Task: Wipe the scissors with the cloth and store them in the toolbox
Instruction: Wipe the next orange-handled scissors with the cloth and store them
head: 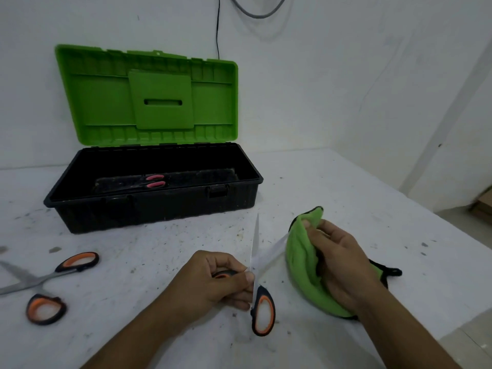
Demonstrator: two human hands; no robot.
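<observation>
White work table (332, 187), scuffed and speckled, set against a white wall (346, 75); head view, sole view. Item: toolbox (149, 211), black base, green lid (111, 102) raised at the back, standing far left on the table; pink-handled scissors (154, 181) lying inside on its floor. Item: held scissors (258, 292), orange-and-black handles, blades spread; left hand (213, 283) curled round one handle, other handle loop free below it; one blade points toward the toolbox, the other toward the cloth, tip meeting its edge. Item: cloth (298, 262), green, bunched, gripped by right hand (343, 265), thumb in the fold. Hands apart, each clamped on its own item. Item: spare scissors (53, 283), orange-handled, open, flat at the left edge, well apart from both hands. Item: dark cable (218, 27) hanging down the wall
</observation>
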